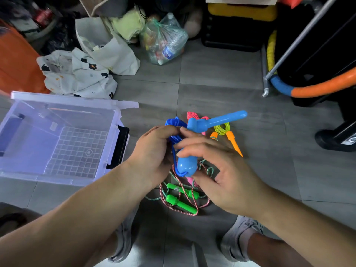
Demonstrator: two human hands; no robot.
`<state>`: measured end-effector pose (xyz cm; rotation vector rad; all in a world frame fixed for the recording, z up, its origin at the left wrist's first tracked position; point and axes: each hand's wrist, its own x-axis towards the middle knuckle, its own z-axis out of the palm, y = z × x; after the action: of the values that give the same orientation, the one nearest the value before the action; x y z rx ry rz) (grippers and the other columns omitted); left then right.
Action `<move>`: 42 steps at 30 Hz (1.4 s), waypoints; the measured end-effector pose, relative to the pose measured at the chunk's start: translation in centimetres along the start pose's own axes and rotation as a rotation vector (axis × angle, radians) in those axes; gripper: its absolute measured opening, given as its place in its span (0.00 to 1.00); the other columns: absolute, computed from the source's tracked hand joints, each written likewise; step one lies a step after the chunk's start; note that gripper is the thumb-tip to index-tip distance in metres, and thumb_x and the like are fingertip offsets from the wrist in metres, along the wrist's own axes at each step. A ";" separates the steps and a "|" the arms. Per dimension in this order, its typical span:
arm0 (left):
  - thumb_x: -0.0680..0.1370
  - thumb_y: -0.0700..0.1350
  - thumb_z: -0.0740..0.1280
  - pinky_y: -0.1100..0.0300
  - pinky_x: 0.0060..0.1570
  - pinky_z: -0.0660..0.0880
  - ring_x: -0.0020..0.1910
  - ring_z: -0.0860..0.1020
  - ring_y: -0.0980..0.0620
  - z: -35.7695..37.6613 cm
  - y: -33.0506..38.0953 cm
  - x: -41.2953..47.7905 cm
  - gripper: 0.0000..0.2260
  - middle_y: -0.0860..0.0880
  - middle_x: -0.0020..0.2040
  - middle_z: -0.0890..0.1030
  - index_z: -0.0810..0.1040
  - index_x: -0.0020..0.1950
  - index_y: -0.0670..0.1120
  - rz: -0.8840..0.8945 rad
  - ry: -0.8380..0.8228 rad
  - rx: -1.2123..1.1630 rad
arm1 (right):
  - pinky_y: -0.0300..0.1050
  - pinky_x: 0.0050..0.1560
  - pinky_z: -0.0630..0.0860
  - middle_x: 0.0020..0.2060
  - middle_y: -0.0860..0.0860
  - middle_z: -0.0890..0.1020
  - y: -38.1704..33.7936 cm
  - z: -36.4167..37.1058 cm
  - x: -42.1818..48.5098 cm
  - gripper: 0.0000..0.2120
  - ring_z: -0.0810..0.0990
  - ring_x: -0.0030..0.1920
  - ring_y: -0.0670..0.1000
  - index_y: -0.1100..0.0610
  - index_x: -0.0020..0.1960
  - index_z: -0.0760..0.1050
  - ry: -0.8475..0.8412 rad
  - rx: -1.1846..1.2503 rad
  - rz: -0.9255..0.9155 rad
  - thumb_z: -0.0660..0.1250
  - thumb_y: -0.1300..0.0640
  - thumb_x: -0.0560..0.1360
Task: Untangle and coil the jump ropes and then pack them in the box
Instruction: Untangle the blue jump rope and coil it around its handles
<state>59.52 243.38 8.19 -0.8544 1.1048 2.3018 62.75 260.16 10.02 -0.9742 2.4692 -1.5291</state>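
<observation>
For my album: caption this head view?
Left hand and right hand grip a blue jump rope near an open clear plastic box.

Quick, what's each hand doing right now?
Left hand: grips the blue cord.
Right hand: pinches a blue handle.

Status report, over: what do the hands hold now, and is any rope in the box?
Left hand grips the blue jump rope cord, right hand its handle. Box open, no rope inside. Green-handled rope tangled on floor.
</observation>
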 end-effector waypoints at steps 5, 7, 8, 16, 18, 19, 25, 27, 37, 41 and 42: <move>0.65 0.41 0.74 0.43 0.62 0.75 0.56 0.79 0.36 -0.1 0.2 -0.1 0.34 0.34 0.57 0.78 0.71 0.68 0.32 0.075 0.025 0.010 | 0.35 0.70 0.63 0.61 0.53 0.80 -0.1 -0.3 -0.2 0.13 0.71 0.72 0.46 0.64 0.56 0.77 0.013 0.018 0.024 0.71 0.72 0.73; 0.64 0.41 0.75 0.42 0.61 0.75 0.54 0.78 0.37 -0.1 0.2 -0.3 0.34 0.33 0.57 0.77 0.70 0.67 0.30 0.110 0.012 -0.018 | 0.38 0.70 0.66 0.61 0.53 0.80 -0.2 -0.4 -0.2 0.14 0.73 0.71 0.46 0.65 0.56 0.76 0.020 0.020 0.011 0.71 0.72 0.72; 0.64 0.41 0.74 0.41 0.63 0.74 0.54 0.78 0.37 -0.1 0.2 -0.3 0.34 0.32 0.57 0.77 0.70 0.67 0.30 0.126 0.003 -0.022 | 0.39 0.70 0.66 0.61 0.54 0.79 -0.2 -0.5 -0.2 0.14 0.73 0.71 0.47 0.65 0.56 0.76 0.023 0.021 0.001 0.71 0.72 0.72; 0.72 0.40 0.66 0.55 0.38 0.77 0.43 0.78 0.41 0.7 0.2 -0.9 0.12 0.38 0.45 0.79 0.77 0.54 0.36 0.211 -0.043 0.145 | 0.47 0.56 0.79 0.55 0.50 0.79 -0.4 -0.6 -0.1 0.11 0.82 0.56 0.52 0.57 0.57 0.71 0.117 0.224 0.123 0.69 0.65 0.77; 0.77 0.39 0.65 0.50 0.40 0.80 0.44 0.80 0.36 1.1 0.2 -1.2 0.07 0.34 0.46 0.80 0.79 0.51 0.37 0.214 -0.030 0.202 | 0.49 0.55 0.78 0.54 0.45 0.79 0.6 -0.7 0.1 0.13 0.81 0.54 0.48 0.55 0.59 0.72 0.134 0.030 0.185 0.70 0.62 0.77; 0.79 0.39 0.64 0.47 0.42 0.82 0.44 0.81 0.36 1.1 0.2 -1.2 0.06 0.35 0.46 0.81 0.80 0.49 0.38 0.214 -0.016 0.224 | 0.49 0.56 0.77 0.55 0.45 0.79 1.2 -0.8 0.1 0.14 0.80 0.56 0.46 0.55 0.61 0.74 0.138 -0.102 0.194 0.70 0.59 0.76; 0.81 0.38 0.65 0.48 0.40 0.82 0.43 0.85 0.41 1.2 0.7 -1.4 0.10 0.36 0.49 0.84 0.78 0.59 0.35 0.144 -0.043 0.245 | 0.48 0.61 0.73 0.58 0.50 0.76 2.6 -1.9 0.4 0.20 0.76 0.58 0.52 0.56 0.62 0.81 0.209 -0.423 0.209 0.63 0.45 0.78; 0.82 0.39 0.64 0.45 0.43 0.83 0.46 0.85 0.39 1.2 0.8 -1.5 0.09 0.36 0.52 0.84 0.78 0.58 0.35 0.131 -0.078 0.245 | 0.50 0.61 0.70 0.58 0.50 0.76 2.7 -2.2 0.7 0.19 0.73 0.58 0.54 0.51 0.57 0.84 0.230 -0.540 0.227 0.63 0.41 0.76; 0.81 0.39 0.64 0.37 0.54 0.80 0.54 0.82 0.40 1.0 0.9 -1.7 0.12 0.37 0.59 0.82 0.78 0.64 0.39 0.065 -0.199 0.385 | 0.57 0.57 0.77 0.53 0.47 0.80 4.1 -3.3 1.0 0.18 0.80 0.54 0.49 0.46 0.43 0.69 0.059 -0.089 0.548 0.74 0.39 0.65; 0.82 0.41 0.63 0.34 0.57 0.77 0.59 0.80 0.33 0.9 1.3 -1.8 0.14 0.37 0.63 0.80 0.75 0.67 0.39 0.033 -0.265 0.381 | 0.50 0.41 0.80 0.50 0.51 0.82 4.0 -3.4 1.4 0.28 0.84 0.46 0.53 0.46 0.53 0.68 0.121 0.132 0.618 0.79 0.40 0.62; 0.82 0.42 0.63 0.31 0.58 0.76 0.61 0.79 0.32 0.8 1.4 -1.9 0.15 0.36 0.63 0.79 0.74 0.67 0.39 0.008 -0.307 0.377 | 0.51 0.37 0.80 0.49 0.54 0.83 3.9 -3.5 1.5 0.28 0.84 0.45 0.55 0.48 0.56 0.70 0.097 0.197 0.660 0.79 0.41 0.63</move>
<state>59.70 242.97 10.61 -0.3415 1.3363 2.0443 58.43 263.22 8.93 -0.0308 2.2862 -1.5429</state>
